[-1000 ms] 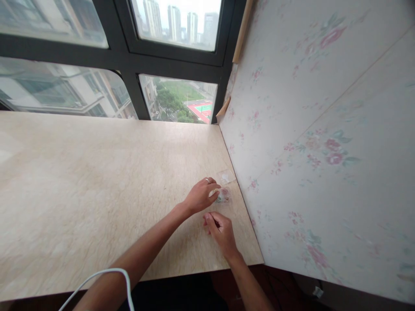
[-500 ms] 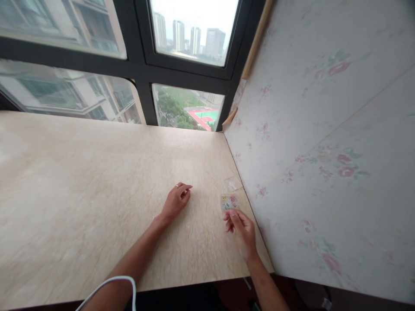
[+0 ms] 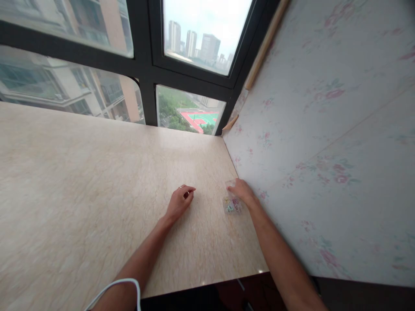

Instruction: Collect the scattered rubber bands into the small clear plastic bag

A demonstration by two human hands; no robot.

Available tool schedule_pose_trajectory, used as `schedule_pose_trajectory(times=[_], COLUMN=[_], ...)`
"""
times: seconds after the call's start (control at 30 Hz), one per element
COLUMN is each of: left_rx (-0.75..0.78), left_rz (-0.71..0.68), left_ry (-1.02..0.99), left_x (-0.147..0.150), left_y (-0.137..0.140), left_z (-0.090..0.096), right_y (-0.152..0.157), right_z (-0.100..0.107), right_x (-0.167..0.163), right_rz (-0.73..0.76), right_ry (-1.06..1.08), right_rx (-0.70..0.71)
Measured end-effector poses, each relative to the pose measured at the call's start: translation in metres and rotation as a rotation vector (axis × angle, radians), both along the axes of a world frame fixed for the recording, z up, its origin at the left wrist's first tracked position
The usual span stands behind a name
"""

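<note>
On the pale marbled counter rests my left hand (image 3: 182,202), a ring on one finger. Its fingers are loosely bent, with a gap between thumb and forefinger and nothing visible held there. My right hand (image 3: 242,191) is beside the wall, thumb and fingers closed on a clear plastic lid (image 3: 230,183), partly hidden by the hand. Just in front of that hand, nearer to me, lies a small clear compartment box (image 3: 232,205) holding several small coloured rings or bands in yellow, pink and green.
Flower-patterned wallpaper covers the wall (image 3: 292,142) close along the right side. Behind the counter (image 3: 81,185) stands a dark window frame (image 3: 142,77). The counter's front edge (image 3: 194,285) runs below my forearms. A white cord (image 3: 121,280) crosses my left forearm.
My right hand has left the near edge of the compartment box, moved away from me and taken hold of the clear lid. My left hand stays nearly still. The view has tilted slightly.
</note>
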State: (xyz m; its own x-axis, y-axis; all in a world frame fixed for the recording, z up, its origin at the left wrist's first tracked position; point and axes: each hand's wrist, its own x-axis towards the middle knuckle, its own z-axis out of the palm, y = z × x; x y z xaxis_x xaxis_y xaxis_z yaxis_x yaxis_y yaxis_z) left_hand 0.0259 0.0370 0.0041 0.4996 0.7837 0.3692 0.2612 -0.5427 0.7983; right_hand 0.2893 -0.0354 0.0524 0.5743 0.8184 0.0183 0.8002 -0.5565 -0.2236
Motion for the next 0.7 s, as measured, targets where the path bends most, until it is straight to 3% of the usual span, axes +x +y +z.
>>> schedule_pose_trajectory(times=[0.1, 0.17, 0.23, 0.3, 0.37, 0.43, 0.57, 0.7], left_rx=[0.005, 0.006, -0.002, -0.017, -0.025, -0.026, -0.047, -0.083], left_rz=[-0.008, -0.012, -0.017, -0.023, -0.036, -0.05, -0.05, -0.117], left_ry=[-0.002, -0.006, -0.008, -0.009, -0.011, -0.025, -0.153, -0.323], left_x=[0.001, 0.001, 0.001, 0.001, 0.002, 0.001, -0.005, -0.012], left_y=[0.001, 0.001, 0.001, 0.0, -0.001, -0.003, -0.013, -0.03], left_z=[-0.002, -0.002, -0.001, 0.0, 0.001, 0.004, 0.019, 0.041], right_y=[0.001, -0.001, -0.008, -0.018, -0.03, -0.041, -0.052, -0.056], right_z=[0.005, 0.015, 0.03, 0.048, 0.066, 0.081, 0.09, 0.08], right_x=[-0.003, -0.011, -0.023, -0.04, -0.06, -0.079, -0.105, -0.115], right_rz=[-0.011, -0.01, 0.009, 0.05, 0.177, 0.229, 0.236, 0.184], right_ry=[-0.021, 0.033, 0.242, 0.622, 1.056, 1.323, 1.604, 1.855], right_rx=[0.056, 0.188, 0.374, 0.521, 0.516, 0.541, 0.539, 0.481])
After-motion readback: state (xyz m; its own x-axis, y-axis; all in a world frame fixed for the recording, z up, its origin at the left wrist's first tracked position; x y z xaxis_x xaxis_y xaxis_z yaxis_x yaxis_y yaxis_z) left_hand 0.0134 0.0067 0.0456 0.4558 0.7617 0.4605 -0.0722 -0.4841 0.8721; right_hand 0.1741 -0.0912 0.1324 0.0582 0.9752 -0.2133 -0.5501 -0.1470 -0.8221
